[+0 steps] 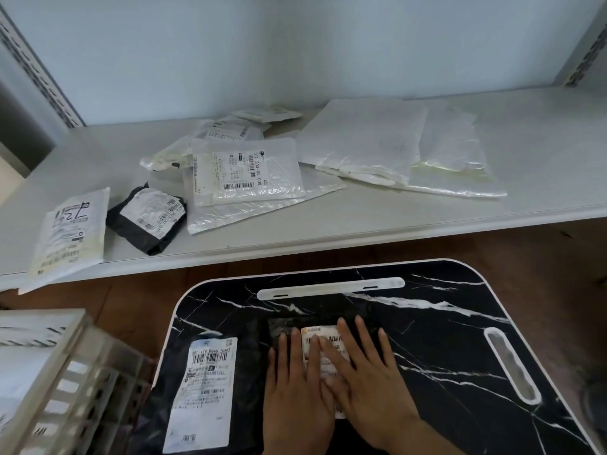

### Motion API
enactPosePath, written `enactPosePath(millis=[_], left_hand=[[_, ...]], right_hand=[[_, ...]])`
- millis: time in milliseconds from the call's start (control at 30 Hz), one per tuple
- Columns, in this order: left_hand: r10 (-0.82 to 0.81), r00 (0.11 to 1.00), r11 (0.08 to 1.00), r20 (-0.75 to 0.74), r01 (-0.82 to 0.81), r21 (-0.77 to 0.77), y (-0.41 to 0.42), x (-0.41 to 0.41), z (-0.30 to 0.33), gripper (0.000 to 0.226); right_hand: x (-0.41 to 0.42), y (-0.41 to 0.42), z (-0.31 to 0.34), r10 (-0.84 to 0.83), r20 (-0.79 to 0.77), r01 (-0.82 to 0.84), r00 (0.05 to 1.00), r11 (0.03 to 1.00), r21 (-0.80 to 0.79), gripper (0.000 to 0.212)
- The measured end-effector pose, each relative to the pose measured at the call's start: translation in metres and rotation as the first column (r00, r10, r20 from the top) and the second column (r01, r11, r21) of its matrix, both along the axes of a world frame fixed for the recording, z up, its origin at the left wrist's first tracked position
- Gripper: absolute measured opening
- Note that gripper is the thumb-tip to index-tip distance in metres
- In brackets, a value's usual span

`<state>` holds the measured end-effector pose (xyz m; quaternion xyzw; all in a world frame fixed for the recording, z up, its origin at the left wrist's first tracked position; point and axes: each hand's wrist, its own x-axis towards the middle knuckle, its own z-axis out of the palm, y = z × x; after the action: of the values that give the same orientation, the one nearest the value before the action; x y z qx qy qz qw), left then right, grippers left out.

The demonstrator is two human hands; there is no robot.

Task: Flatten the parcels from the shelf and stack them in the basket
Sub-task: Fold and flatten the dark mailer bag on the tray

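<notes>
- Head view: left hand (295, 385) and right hand (368, 379), fingers (361, 333) spread flat, press a black parcel (282, 326) on the marble-patterned bench (443, 339).
- More parcels (246, 172) lie on the far shelf (542, 159); basket (65, 372) near left.

Bare marble tabletop (443, 339) lies open right of the pressed black parcel (285, 326). Left of it, a labelled black parcel (203, 389) blocks the way toward the basket (75, 366).

two hands (328, 382), two black parcels on table (210, 382), one basket (65, 382)
</notes>
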<state>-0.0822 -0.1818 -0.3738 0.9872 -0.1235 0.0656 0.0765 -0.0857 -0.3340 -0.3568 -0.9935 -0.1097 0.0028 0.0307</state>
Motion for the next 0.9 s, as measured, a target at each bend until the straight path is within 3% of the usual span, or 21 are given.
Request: enactPosePath(millis=[167,233,367,433,500,600,633,667,700,833,900], left_hand=[[-0.003,1.000,1.000,0.026,0.003,-0.014,0.001,0.004,-0.003,0.051],[0.006,1.000,1.000,0.003,-0.006,-0.008,0.002,0.005,-0.003,0.052],[0.046,0.993,0.998,-0.104,-0.049,-0.034,-0.002,0.004,0.017,0.059],[0.165,0.959,0.964,-0.232,-0.207,-0.170,-0.012,0.000,0.045,0.065],[0.358,0.819,0.757,-0.448,-0.536,-0.375,-0.020,0.000,0.064,0.071],[0.430,0.555,0.279,-0.712,-0.832,-0.479,-0.022,0.006,0.070,0.061],[0.391,0.508,0.167,-0.767,-0.859,-0.484,-0.023,0.007,0.074,0.055],[0.359,0.506,0.125,-0.784,-0.859,-0.497,-0.025,0.006,0.079,0.052],[0.346,0.533,0.146,-0.772,-0.844,-0.517,-0.026,0.005,0.087,0.050],[0.423,0.751,0.406,-0.506,-0.657,-0.635,-0.022,0.010,0.118,0.033],[0.438,0.764,0.429,-0.473,-0.640,-0.637,-0.015,0.016,0.127,0.034]], right_hand=[[0.004,-0.004,-0.001,0.010,-0.010,-0.010,1.000,1.000,0.029,0.054],[0.007,-0.007,0.002,0.000,0.013,-0.002,1.000,0.994,0.110,0.057],[0.004,-0.007,0.021,-0.372,0.011,0.352,0.928,0.888,0.295,0.063],[0.003,-0.004,0.032,-0.590,-0.152,0.592,0.793,0.687,0.422,0.064],[0.003,-0.004,0.038,-0.662,-0.355,0.734,0.660,0.465,0.496,0.055],[0.000,-0.006,0.048,-0.682,-0.404,0.769,0.610,0.385,0.510,0.033],[-0.002,-0.007,0.054,-0.687,-0.395,0.759,0.610,0.363,0.540,0.027],[-0.004,-0.008,0.059,-0.686,-0.377,0.741,0.622,0.361,0.566,0.025],[-0.006,-0.009,0.066,-0.685,-0.352,0.719,0.638,0.366,0.590,0.027],[-0.007,-0.016,0.091,-0.694,-0.222,0.615,0.684,0.385,0.688,0.030],[-0.005,-0.016,0.101,-0.666,-0.238,0.585,0.707,0.362,0.726,0.032]])
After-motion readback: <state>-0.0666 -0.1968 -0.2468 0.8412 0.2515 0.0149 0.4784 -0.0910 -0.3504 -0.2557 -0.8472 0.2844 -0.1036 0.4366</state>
